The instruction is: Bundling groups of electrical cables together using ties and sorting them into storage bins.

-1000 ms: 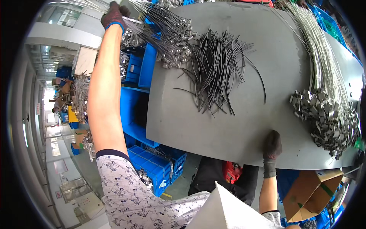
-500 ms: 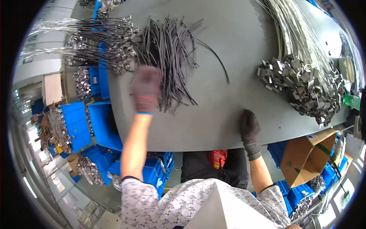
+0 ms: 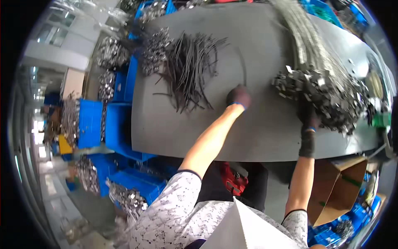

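Observation:
My left hand (image 3: 239,96), in a dark glove, is at the middle of the table, closed on the lower end of a single thin black tube (image 3: 243,68) that stretches away from it. To its left lies a loose bunch of black tubes (image 3: 188,68). My right hand (image 3: 309,116), also gloved, reaches into the near left side of a heap of dark metal clips (image 3: 331,91). From that heap a thick bundle of pale wires (image 3: 304,35) runs to the far edge. The clips and shadow hide the right fingers.
The grey table (image 3: 178,141) curves along its near edge. More clip-ended wires (image 3: 155,50) lie at its left edge. Blue bins (image 3: 118,128) stand along the left side, several holding metal parts. A cardboard box (image 3: 338,186) sits below the right edge.
My left hand has moved right from the black bunch to the single tube, which now lies farther from the bunch. My right hand has moved from the near table edge into the clip heap.

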A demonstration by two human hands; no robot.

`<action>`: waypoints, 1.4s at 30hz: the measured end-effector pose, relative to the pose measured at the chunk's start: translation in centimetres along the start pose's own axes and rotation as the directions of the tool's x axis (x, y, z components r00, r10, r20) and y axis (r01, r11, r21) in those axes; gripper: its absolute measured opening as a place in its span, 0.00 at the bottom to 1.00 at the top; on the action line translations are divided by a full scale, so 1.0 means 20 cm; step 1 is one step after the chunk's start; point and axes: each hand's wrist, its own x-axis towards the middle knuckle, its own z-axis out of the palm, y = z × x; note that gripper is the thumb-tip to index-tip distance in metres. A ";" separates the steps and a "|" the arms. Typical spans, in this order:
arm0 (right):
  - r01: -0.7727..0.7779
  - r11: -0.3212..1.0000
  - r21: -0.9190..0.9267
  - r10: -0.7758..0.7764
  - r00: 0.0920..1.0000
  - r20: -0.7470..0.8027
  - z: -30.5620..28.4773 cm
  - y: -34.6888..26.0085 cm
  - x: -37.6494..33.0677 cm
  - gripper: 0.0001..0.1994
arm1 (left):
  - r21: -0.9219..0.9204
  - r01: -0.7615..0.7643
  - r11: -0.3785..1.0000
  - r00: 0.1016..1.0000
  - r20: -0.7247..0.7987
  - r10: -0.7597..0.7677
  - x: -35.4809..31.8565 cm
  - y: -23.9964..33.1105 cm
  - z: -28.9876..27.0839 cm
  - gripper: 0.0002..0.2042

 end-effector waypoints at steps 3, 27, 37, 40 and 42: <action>0.253 0.830 -0.496 -0.304 0.952 -0.023 0.00 0.11 0.11 0.28 | 0.036 -0.309 0.950 0.951 -0.015 0.310 -0.28 -0.14 0.09 0.11; 0.472 0.826 -0.309 -0.509 0.859 -0.048 -0.25 0.41 0.31 0.25 | -0.201 -0.345 0.917 0.769 -0.620 0.154 -0.90 -0.37 0.21 0.06; -0.284 0.924 0.255 0.214 0.938 0.272 -0.27 0.56 0.14 0.14 | -0.218 -0.397 0.891 0.737 -0.655 0.168 -0.91 -0.39 0.18 0.06; -0.294 0.887 0.355 0.113 0.885 0.451 -0.31 0.62 -0.20 0.10 | -0.304 -0.286 0.909 0.848 -0.523 0.092 -0.91 -0.39 0.19 0.07; -0.099 0.994 0.054 0.061 0.875 0.480 -0.40 0.59 -0.46 0.06 | -0.345 -0.324 0.881 0.837 -0.538 0.098 -0.90 -0.41 0.22 0.07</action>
